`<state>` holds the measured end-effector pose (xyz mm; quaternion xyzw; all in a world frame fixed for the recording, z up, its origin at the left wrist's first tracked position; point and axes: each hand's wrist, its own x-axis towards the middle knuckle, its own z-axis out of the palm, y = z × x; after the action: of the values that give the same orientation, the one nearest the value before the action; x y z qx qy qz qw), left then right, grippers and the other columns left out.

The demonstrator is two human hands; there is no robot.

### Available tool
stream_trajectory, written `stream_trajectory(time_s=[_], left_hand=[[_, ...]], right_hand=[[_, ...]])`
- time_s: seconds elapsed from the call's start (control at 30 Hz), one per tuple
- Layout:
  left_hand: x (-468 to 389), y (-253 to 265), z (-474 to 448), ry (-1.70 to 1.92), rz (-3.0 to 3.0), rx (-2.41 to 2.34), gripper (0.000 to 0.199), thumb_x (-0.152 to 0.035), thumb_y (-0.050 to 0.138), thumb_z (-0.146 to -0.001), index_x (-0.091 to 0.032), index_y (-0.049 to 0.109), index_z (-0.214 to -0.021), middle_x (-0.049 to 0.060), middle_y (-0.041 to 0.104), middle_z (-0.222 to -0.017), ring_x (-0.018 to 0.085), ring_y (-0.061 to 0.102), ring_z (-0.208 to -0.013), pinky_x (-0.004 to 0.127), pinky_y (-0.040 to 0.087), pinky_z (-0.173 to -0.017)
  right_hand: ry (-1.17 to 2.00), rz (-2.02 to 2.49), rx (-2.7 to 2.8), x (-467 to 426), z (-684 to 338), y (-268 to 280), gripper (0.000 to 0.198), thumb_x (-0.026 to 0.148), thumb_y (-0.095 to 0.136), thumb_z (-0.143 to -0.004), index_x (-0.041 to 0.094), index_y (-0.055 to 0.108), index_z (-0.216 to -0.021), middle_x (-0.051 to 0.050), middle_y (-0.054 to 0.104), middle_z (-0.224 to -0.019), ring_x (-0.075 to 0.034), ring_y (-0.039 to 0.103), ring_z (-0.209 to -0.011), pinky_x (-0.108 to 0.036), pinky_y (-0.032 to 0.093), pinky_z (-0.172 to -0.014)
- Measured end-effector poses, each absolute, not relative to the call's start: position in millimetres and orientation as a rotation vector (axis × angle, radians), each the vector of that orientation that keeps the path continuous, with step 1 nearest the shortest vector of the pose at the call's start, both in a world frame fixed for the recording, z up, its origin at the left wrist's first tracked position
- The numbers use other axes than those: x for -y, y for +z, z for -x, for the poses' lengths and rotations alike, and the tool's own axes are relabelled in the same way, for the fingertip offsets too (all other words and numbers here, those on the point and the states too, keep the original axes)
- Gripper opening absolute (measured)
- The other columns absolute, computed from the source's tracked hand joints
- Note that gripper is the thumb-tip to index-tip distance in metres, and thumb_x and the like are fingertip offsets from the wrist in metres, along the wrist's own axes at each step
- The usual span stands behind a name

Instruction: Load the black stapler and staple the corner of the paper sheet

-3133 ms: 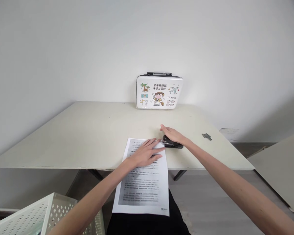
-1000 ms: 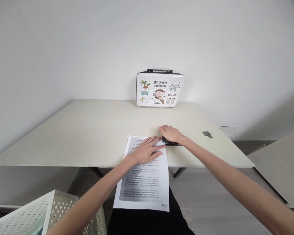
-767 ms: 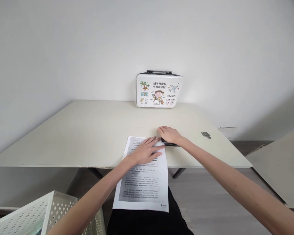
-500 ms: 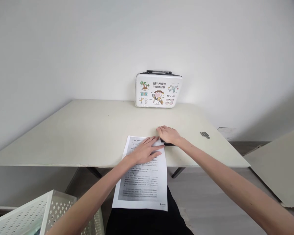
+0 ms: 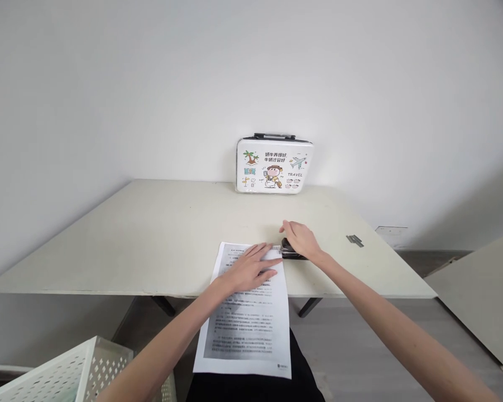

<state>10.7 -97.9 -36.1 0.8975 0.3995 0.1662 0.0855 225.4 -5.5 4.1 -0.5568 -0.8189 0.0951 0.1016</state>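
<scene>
My left hand [image 5: 251,267] lies flat with fingers spread on a printed sheet of paper [image 5: 238,340]. It presses the sheet near its top, and the sheet's lower part hangs past the table edge. At the sheet's upper right corner is a black stapler [image 5: 291,252], its front end against the paper's edge. My right hand [image 5: 300,237] is closed over the top of the stapler, which it partly hides. To the right of that hand lie several short grey strips of staples [image 5: 354,240].
A white case [image 5: 274,167] with cartoon prints stands at the back of the white table [image 5: 151,234], against the wall. A white perforated basket [image 5: 90,368] is at lower left. A pale panel [image 5: 481,301] stands at the right.
My right hand has shifted slightly right and lifted, showing more of the stapler's front end. My left hand stays on the paper. The whole view has moved a little downward.
</scene>
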Motion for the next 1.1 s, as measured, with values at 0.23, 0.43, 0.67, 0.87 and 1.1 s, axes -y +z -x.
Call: stream_trajectory(time_s=[0.23,0.43,0.67,0.87,1.1], left_hand=[[94.1,-29.8,18.3,0.381,-2.604,-1.288,0.05,-0.055,0.035,-0.11,-0.037,0.054,-0.153,0.001,0.026,-0.173,0.028,0.022,-0.16,0.05,0.02,-0.13],[85.9,-22.5,28.1,0.367,-2.654,-1.344,0.048,-0.051,0.034,-0.111,-0.034,0.061,-0.147,0.0,0.035,-0.169,0.024,0.026,-0.159,0.046,0.021,-0.131],[120.2,-11.3,73.1,0.4,-2.577,-1.562,0.052,-0.055,0.043,-0.108,-0.032,0.054,-0.153,0.0,0.04,-0.167,0.026,0.028,-0.158,0.051,0.026,-0.129],[163.1,-10.9,135.2,0.304,-2.545,-1.604,0.058,-0.051,0.047,-0.107,-0.041,0.034,-0.163,-0.005,0.026,-0.172,0.028,0.022,-0.16,0.052,0.028,-0.129],[164.8,-13.3,120.2,0.16,-2.563,-1.585,0.063,-0.052,0.044,-0.108,-0.043,0.022,-0.166,-0.004,0.018,-0.174,0.03,0.016,-0.161,0.056,0.015,-0.13]], right_hand=[[0.423,1.364,2.223,39.0,-278.0,-24.3,0.054,0.053,0.021,-0.109,0.025,0.066,-0.103,-0.01,0.076,-0.105,-0.028,0.069,-0.099,-0.037,0.048,-0.092],[0.555,1.379,2.099,52.8,-315.5,-50.0,0.045,0.06,0.052,-0.099,0.027,0.058,-0.128,-0.009,0.07,-0.129,-0.029,0.066,-0.112,-0.039,0.053,-0.091],[0.66,1.317,1.992,51.9,-323.4,-51.9,0.038,0.055,0.061,-0.095,0.027,0.063,-0.121,-0.006,0.074,-0.119,-0.027,0.068,-0.106,-0.039,0.054,-0.09],[0.711,1.293,1.925,51.5,-320.1,-47.5,0.037,0.053,0.066,-0.09,0.026,0.068,-0.115,-0.006,0.076,-0.113,-0.026,0.069,-0.098,-0.037,0.054,-0.086],[0.948,1.243,1.665,50.1,-325.3,-47.0,0.043,0.06,0.072,-0.085,0.024,0.072,-0.109,-0.006,0.075,-0.104,-0.025,0.066,-0.092,-0.036,0.05,-0.084]])
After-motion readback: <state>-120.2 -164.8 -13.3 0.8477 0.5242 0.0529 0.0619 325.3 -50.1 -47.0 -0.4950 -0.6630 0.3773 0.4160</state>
